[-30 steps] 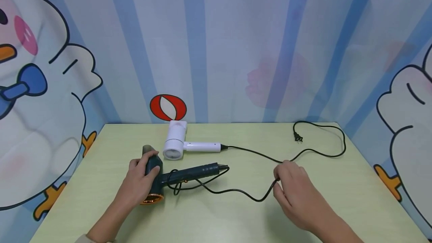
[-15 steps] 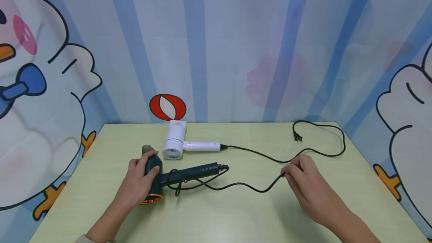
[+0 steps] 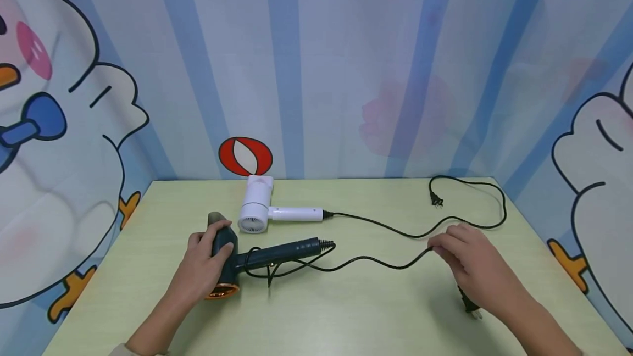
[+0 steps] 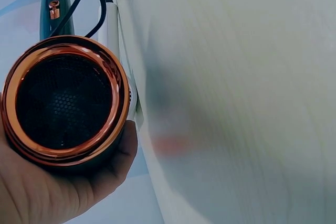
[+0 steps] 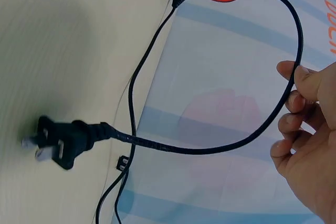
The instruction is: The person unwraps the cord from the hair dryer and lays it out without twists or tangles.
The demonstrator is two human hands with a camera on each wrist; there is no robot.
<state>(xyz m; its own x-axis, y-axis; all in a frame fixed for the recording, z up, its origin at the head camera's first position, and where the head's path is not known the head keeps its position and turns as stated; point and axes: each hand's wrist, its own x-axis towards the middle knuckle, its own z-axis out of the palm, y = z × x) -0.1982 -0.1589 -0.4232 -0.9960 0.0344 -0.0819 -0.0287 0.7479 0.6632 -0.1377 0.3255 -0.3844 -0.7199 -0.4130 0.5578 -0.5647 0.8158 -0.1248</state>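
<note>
My left hand [image 3: 200, 265] grips the barrel of a dark teal hair dryer [image 3: 282, 252], whose handle points right. The left wrist view shows its round copper-rimmed grille [image 4: 65, 100] and my fingers around the barrel. Part of the black cord [image 3: 366, 259] loops around the handle. Further along, my right hand [image 3: 482, 268] pinches this cord between thumb and forefinger, above the table. The plug [image 5: 63, 140] hangs from the cord's end below that hand, prongs outward. Behind the dark dryer lies a white hair dryer [image 3: 256, 205].
The white dryer's cord [image 3: 376, 224] runs right across the pale table [image 3: 316, 323] and curls back to its plug [image 3: 436, 199] near the rear edge. A curtain [image 3: 331, 70] with cartoon ducks stands behind and beside the table.
My right hand has moved right, drawing the dark dryer's cord out straighter. The plug has come into view beneath it. My left hand has stayed on the dryer.
</note>
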